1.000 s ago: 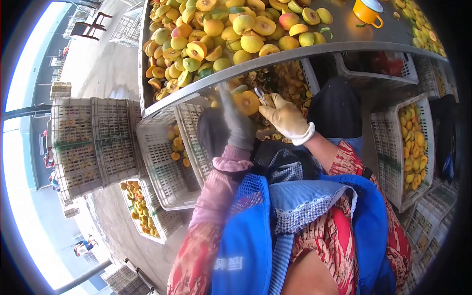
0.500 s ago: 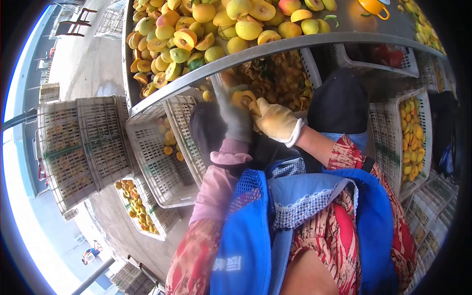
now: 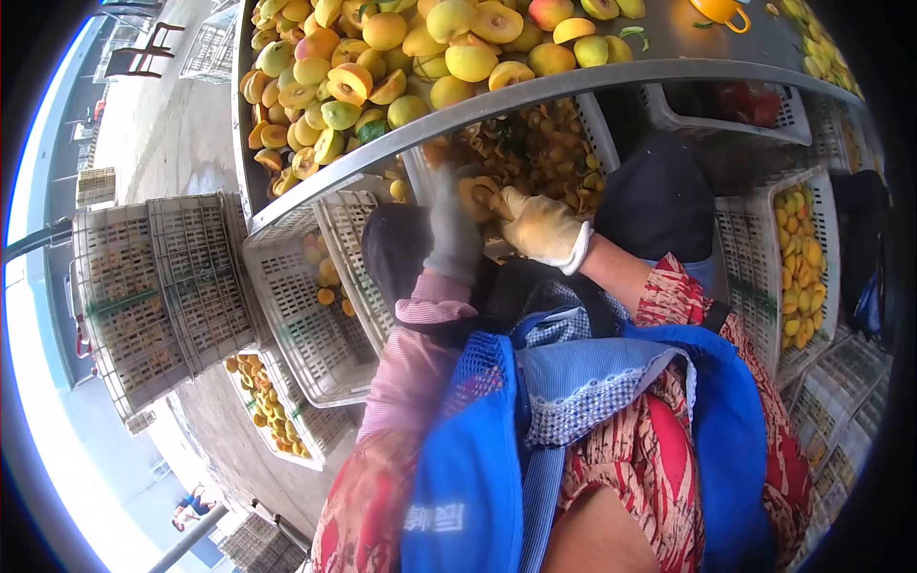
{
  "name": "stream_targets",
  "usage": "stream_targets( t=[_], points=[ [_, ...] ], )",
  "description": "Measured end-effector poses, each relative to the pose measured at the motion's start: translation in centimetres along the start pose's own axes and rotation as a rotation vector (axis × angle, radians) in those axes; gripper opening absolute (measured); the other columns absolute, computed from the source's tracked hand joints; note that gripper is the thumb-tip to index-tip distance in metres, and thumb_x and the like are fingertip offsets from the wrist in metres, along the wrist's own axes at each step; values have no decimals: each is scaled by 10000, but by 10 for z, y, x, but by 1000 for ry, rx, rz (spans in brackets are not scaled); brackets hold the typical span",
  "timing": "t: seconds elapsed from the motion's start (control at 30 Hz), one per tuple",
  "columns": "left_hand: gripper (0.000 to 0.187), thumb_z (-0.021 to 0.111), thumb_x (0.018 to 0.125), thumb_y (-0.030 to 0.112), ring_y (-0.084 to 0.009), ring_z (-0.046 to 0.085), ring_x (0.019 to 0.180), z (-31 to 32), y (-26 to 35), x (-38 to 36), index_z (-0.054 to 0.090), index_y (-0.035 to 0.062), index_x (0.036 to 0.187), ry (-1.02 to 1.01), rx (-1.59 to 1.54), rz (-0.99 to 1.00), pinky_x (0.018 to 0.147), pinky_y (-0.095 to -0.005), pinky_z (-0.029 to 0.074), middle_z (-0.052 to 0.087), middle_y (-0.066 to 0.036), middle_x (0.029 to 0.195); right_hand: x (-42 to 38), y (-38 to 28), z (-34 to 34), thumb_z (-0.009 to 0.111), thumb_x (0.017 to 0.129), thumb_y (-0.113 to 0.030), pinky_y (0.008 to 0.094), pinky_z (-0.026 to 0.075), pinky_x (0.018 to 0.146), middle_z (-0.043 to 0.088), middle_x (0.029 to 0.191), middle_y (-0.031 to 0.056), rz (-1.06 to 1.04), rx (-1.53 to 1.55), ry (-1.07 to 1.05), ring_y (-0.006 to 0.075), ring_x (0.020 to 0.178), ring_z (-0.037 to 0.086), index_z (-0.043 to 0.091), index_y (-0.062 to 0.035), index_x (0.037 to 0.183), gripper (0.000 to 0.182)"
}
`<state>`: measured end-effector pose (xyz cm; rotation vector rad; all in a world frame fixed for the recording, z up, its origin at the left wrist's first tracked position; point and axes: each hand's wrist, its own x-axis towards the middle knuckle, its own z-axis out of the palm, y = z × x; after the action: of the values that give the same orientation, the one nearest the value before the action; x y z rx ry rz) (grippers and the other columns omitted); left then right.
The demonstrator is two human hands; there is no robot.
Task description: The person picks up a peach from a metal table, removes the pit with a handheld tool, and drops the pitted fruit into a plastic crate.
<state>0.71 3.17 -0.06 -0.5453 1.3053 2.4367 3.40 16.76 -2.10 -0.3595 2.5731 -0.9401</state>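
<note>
Landmark: grey metal table [image 3: 669, 70], rim arcing across the view.
Fruit: round orange-yellow cut fruit piece [image 3: 478, 196], below the table rim on the person's side, between the hands.
Facing/axis: broad face looks turned up to the camera; outline near round and soft, can't tell a long axis.
Left hand: grey-gloved left hand [image 3: 454, 229], motion-blurred, just beside the piece, fingers toward the table. Finger spread and grip: can't tell.
Right hand: cream-gloved right hand [image 3: 544, 229], white cuff, fingers curled in, tips at the piece's edge. What it actually grips: can't tell.
Under table: white slotted plastic crate [image 3: 597, 134], brownish-orange fruit scraps [image 3: 549, 153] inside, just past the hands.
On table: heap of yellow-green whole and halved fruit [image 3: 382, 57]; yellow-orange mug [image 3: 718, 11] right of it.
Below table's right end: tilted white crate [image 3: 745, 244] of yellow fruit halves [image 3: 802, 263].
Delta vs 1 s ago: metal tool tip at the right fingers no longer discernible; piece showed a fuller disc then. View shifted, rim higher in frame, mug more cropped.
</note>
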Motion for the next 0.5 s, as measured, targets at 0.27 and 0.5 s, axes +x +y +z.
stream_targets(
  t=[0.27, 0.5],
  points=[
    [322, 485, 961, 294, -275, 584, 998, 6, -4, -10, 553, 32, 1136, -16, -152, 8, 886, -427, 485, 586, -134, 1099, -8, 3, -13, 518, 912, -391, 386, 483, 817, 587, 1121, 231, 185, 972, 116, 332, 991, 598, 536, -9, 1145, 447],
    [299, 494, 921, 245, -273, 582, 961, -15, -12, 3, 542, 33, 1127, -168, -185, -186, 868, -420, 489, 590, -118, 1043, 16, 25, 9, 573, 882, -371, 383, 485, 762, 659, 873, 145, 82, 645, 289, 316, 761, 610, 559, -29, 1092, 401]
  ],
)
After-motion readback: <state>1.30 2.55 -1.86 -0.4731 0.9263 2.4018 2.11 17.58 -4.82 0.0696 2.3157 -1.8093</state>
